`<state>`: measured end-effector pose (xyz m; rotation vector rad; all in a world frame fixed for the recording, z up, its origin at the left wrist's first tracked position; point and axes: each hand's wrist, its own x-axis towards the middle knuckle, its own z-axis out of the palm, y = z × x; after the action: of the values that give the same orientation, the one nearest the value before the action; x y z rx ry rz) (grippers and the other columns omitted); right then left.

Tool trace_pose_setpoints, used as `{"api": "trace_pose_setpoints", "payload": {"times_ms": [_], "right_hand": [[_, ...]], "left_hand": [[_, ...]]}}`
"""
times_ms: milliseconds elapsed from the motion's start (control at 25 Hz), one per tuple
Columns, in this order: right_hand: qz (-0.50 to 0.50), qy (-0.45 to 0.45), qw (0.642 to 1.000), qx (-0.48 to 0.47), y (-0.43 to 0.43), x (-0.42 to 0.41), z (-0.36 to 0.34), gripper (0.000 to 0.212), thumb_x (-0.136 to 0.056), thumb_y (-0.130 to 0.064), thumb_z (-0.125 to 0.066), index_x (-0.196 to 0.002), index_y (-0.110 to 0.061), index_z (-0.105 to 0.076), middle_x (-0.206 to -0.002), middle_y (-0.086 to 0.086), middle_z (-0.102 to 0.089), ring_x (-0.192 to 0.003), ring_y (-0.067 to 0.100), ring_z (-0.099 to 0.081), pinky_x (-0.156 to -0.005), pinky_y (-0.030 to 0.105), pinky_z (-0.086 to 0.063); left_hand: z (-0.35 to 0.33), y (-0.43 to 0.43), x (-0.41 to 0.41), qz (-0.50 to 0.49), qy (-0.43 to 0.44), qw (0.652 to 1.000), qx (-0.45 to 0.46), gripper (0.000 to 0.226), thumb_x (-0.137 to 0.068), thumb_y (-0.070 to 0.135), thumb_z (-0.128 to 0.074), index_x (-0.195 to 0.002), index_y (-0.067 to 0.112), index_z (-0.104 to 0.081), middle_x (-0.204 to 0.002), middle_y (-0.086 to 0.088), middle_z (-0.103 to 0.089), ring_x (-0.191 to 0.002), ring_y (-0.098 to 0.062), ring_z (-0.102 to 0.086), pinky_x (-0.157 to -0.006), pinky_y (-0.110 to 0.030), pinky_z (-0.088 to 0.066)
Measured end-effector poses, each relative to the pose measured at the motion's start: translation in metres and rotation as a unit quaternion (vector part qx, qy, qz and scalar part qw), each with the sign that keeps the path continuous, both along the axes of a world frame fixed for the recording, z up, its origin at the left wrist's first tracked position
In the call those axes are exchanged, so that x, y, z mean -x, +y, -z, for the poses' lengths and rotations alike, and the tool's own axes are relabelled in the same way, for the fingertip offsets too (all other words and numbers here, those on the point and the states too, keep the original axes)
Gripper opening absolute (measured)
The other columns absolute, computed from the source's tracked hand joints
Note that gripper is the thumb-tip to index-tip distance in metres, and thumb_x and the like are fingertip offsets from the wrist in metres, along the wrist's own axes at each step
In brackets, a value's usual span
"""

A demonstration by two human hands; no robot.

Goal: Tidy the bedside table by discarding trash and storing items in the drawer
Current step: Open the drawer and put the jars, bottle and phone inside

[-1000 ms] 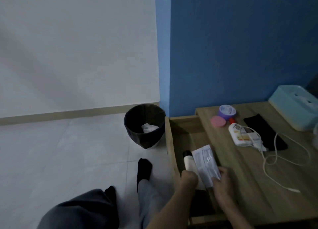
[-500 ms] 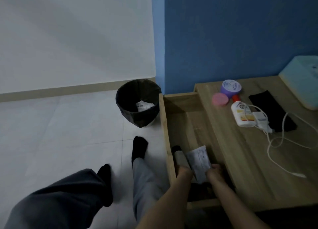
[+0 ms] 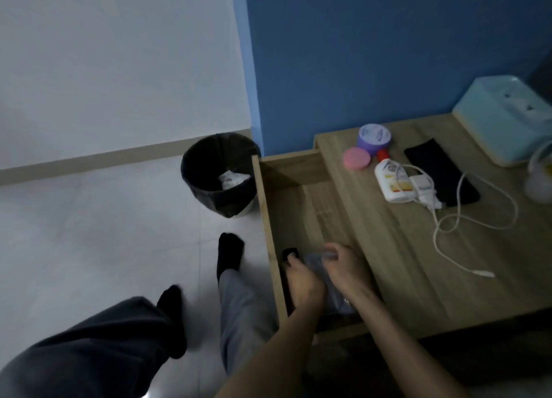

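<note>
We are setting the clear packet [image 3: 324,273] down into the open drawer [image 3: 294,194], near its front end, and beside it the black-capped tube [image 3: 290,252] is lying along the drawer's left wall. Our right hand [image 3: 343,267] is curling over the packet's far end with fingers pinched on the plastic, while our left hand [image 3: 303,284] is resting over the tube (whether those fingers are gripping it or merely pressing on it, we cannot tell, the cap alone showing past them). To do this step well, we are judging that both pieces should be laid flat and pushed toward one side, so the rest of the drawer is left free. Out on the bedside table [image 3: 418,278] a purple jar [image 3: 374,137], a pink lid [image 3: 357,158], a white lotion bottle [image 3: 391,182], a charger with its cable [image 3: 442,218] and a black phone [image 3: 442,173] are waiting, the cable draped over bottle and phone. The trash bin [image 3: 219,173] is standing on the floor just beyond the drawer, already holding crumpled paper.
</note>
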<state>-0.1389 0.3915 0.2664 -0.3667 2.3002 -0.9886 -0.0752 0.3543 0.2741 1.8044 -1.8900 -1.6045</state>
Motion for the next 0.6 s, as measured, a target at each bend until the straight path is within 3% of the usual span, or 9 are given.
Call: {"api": "trace_pose_setpoints", "payload": {"times_ms": [80, 120, 200, 320, 360, 480, 600], "right_hand": [[0.027, 0.059, 0.992, 0.109, 0.001, 0.012, -0.031, 0.027, -0.085, 0.000, -0.054, -0.109, -0.010, -0.061, -0.104, 0.004, -0.064, -0.096, 0.018, -0.060, -0.078, 0.017, -0.044], [0.046, 0.101, 0.982, 0.153, 0.004, 0.023, -0.047, 0.024, -0.084, 0.002, -0.055, -0.102, -0.011, -0.062, -0.096, 0.003, -0.064, -0.089, 0.016, -0.060, -0.071, 0.012, -0.043], [0.089, 0.175, 0.961, 0.194, 0.016, 0.055, -0.063, 0.025, -0.080, 0.006, -0.057, -0.093, -0.014, -0.060, -0.091, 0.006, -0.064, -0.083, 0.021, -0.060, -0.070, 0.014, -0.046], [0.150, 0.244, 0.945, 0.157, 0.039, 0.105, -0.065, 0.025, -0.077, 0.005, -0.061, -0.099, -0.008, -0.062, -0.105, 0.018, -0.064, -0.093, 0.032, -0.062, -0.083, 0.042, -0.052], [0.157, 0.250, 0.946, 0.137, 0.044, 0.114, -0.067, 0.026, -0.078, 0.005, -0.061, -0.101, -0.006, -0.061, -0.108, 0.021, -0.062, -0.096, 0.035, -0.062, -0.085, 0.045, -0.051], [0.122, 0.308, 0.938, 0.100, 0.052, 0.122, -0.065, 0.029, -0.076, 0.010, -0.060, -0.101, -0.003, -0.061, -0.108, 0.022, -0.062, -0.099, 0.037, -0.061, -0.085, 0.042, -0.049], [0.021, 0.403, 0.910, 0.091, 0.046, 0.118, -0.057, 0.036, -0.071, 0.017, -0.057, -0.103, 0.002, -0.064, -0.110, 0.023, -0.064, -0.105, 0.033, -0.058, -0.092, 0.028, -0.041]], "left_hand": [[-0.010, -0.010, 0.016, 0.033, 0.015, 0.996, 0.078, 0.048, -0.093, 0.008, -0.049, -0.138, 0.012, -0.035, -0.142, -0.010, -0.037, -0.125, -0.023, -0.044, -0.104, -0.032, -0.039], [-0.015, -0.017, 0.028, 0.048, 0.063, 0.991, 0.109, 0.048, -0.091, 0.004, -0.050, -0.136, 0.014, -0.038, -0.140, -0.007, -0.039, -0.123, -0.019, -0.045, -0.104, -0.031, -0.040], [-0.042, -0.023, 0.056, 0.076, 0.142, 0.981, 0.111, 0.046, -0.089, 0.003, -0.051, -0.132, 0.017, -0.044, -0.138, -0.004, -0.043, -0.118, -0.013, -0.048, -0.103, -0.029, -0.042], [-0.063, -0.024, 0.091, 0.135, 0.198, 0.967, 0.083, 0.043, -0.091, 0.008, -0.051, -0.131, 0.022, -0.046, -0.138, -0.003, -0.046, -0.121, -0.015, -0.049, -0.103, -0.036, -0.045], [-0.068, -0.022, 0.101, 0.159, 0.202, 0.963, 0.080, 0.042, -0.091, 0.009, -0.050, -0.131, 0.021, -0.046, -0.138, -0.003, -0.046, -0.119, -0.015, -0.049, -0.102, -0.035, -0.045], [-0.082, -0.016, 0.121, 0.203, 0.208, 0.953, 0.086, 0.040, -0.092, 0.013, -0.051, -0.130, 0.021, -0.045, -0.139, -0.002, -0.044, -0.113, -0.011, -0.048, -0.096, -0.030, -0.045], [-0.081, -0.022, 0.132, 0.200, 0.166, 0.949, 0.179, 0.044, -0.090, 0.014, -0.053, -0.131, 0.025, -0.043, -0.143, -0.002, -0.035, -0.128, -0.020, -0.040, -0.105, -0.033, -0.039]]}}
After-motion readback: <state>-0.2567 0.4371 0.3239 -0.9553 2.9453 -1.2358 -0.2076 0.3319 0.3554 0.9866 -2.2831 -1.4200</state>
